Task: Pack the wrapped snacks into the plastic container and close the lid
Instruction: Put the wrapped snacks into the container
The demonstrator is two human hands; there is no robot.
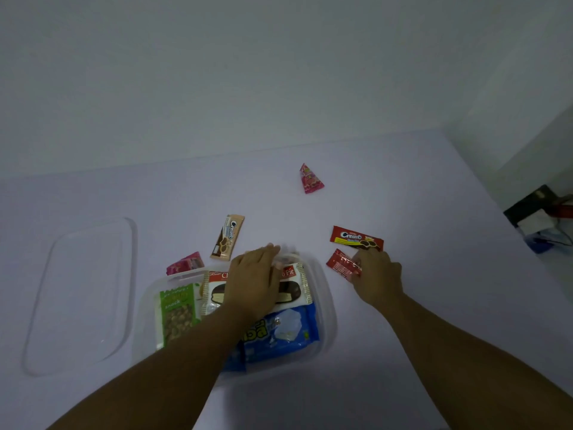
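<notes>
Right hand (376,276) grip: fingers curled onto small red sachet (342,263) on the counter (403,181), just right of the plastic container (327,305). Left hand (255,279) lies over the choco pie pack (294,288) inside; whether it grips the blurred wrapper at its fingertips, can't tell. Risk: slick foil slips out of a shallow pinch. Sachet's long axis runs diagonally, far-left to near-right. Lid (80,293) lies well left.
</notes>
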